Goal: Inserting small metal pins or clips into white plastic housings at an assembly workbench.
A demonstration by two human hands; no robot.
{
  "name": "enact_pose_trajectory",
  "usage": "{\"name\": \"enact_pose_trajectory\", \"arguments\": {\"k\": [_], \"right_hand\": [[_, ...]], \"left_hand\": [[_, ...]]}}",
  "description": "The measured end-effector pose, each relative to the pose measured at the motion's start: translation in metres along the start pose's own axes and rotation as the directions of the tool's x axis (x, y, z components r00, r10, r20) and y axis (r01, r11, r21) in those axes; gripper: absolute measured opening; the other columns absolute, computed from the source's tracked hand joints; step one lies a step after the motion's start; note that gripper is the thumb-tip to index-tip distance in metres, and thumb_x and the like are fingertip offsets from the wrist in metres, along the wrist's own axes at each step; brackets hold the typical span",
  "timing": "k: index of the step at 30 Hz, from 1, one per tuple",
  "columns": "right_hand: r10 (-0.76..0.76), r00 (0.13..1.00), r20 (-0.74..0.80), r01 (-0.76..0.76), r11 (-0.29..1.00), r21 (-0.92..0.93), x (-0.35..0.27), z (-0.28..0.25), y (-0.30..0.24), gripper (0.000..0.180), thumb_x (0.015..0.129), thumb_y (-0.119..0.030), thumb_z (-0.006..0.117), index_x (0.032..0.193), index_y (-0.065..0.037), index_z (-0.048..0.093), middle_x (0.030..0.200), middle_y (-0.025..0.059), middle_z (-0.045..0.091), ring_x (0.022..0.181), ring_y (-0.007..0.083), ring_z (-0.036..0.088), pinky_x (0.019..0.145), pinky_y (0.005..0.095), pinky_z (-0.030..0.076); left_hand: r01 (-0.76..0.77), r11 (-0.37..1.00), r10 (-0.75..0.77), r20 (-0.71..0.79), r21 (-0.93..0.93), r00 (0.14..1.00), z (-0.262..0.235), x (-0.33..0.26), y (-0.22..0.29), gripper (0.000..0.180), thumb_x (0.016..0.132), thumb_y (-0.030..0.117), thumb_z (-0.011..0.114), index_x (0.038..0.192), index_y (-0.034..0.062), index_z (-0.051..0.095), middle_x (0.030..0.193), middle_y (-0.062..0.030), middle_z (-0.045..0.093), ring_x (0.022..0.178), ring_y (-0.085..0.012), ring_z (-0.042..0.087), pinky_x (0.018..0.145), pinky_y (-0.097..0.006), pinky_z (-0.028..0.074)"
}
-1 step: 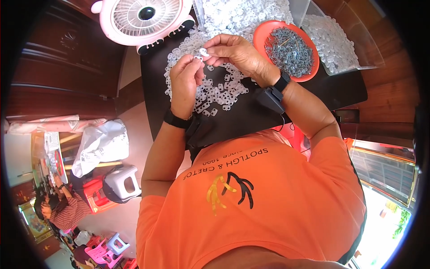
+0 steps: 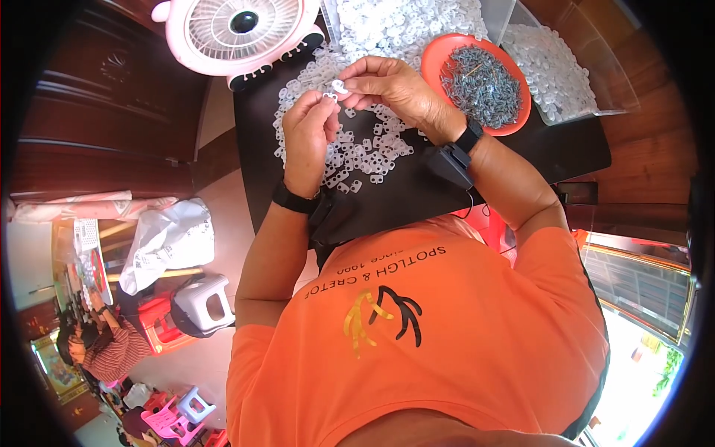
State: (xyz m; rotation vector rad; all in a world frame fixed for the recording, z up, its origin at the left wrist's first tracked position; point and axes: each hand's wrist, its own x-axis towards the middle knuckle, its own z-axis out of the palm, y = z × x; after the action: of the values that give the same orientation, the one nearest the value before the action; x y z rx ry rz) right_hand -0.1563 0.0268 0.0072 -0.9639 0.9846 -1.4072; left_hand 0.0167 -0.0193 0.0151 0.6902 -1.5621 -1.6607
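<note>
a black table (image 2: pixel 417 201) sits in a room of dark wood panels (image 2: pixel 104 112). far left, a pink fan (image 2: pixel 238 33); far right, an orange bowl (image 2: pixel 436 59) of grey pins beside a clear tub (image 2: pixel 596 97), partly cut off. left hand (image 2: pixel 309 134) and right hand (image 2: pixel 387 86) both pinch a small white clip (image 2: pixel 339 87) above the scattered white pieces (image 2: pixel 365 153); its shape is hard to make out.

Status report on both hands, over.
Left hand and right hand pinch one small white plastic piece together. Loose white pieces beneath. Nothing in the way.
</note>
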Motion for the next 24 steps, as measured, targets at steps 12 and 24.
{"name": "enact_pose_trajectory", "arguments": {"k": [12,24], "right_hand": [[-0.107,0.994,-0.036,0.098,0.979,-0.178,-0.0036,0.005,-0.0061,0.018,0.087,-0.014,0.063,0.101,-0.003,0.063,0.084,0.0028,0.067,0.074,0.0074,0.062,0.071,0.0206,0.049],[-0.085,0.996,-0.003,0.083,0.983,-0.163,-0.0027,0.0042,-0.0052,0.018,0.087,-0.013,0.062,0.101,-0.002,0.063,0.084,0.0026,0.067,0.075,0.0072,0.061,0.071,0.0207,0.049]], "left_hand": [[-0.015,1.0,0.014,-0.013,-0.005,1.0,-0.0011,0.0009,-0.0021,0.018,0.086,0.014,0.055,0.073,0.0017,0.056,0.057,-0.0001,0.049,0.046,-0.0053,0.039,0.044,-0.02,0.029],[0.053,0.996,-0.055,0.014,0.07,0.998,0.0022,-0.0011,0.0035,0.018,0.085,0.016,0.053,0.073,0.0022,0.056,0.058,-0.0003,0.049,0.048,-0.006,0.041,0.045,-0.02,0.031]]}}
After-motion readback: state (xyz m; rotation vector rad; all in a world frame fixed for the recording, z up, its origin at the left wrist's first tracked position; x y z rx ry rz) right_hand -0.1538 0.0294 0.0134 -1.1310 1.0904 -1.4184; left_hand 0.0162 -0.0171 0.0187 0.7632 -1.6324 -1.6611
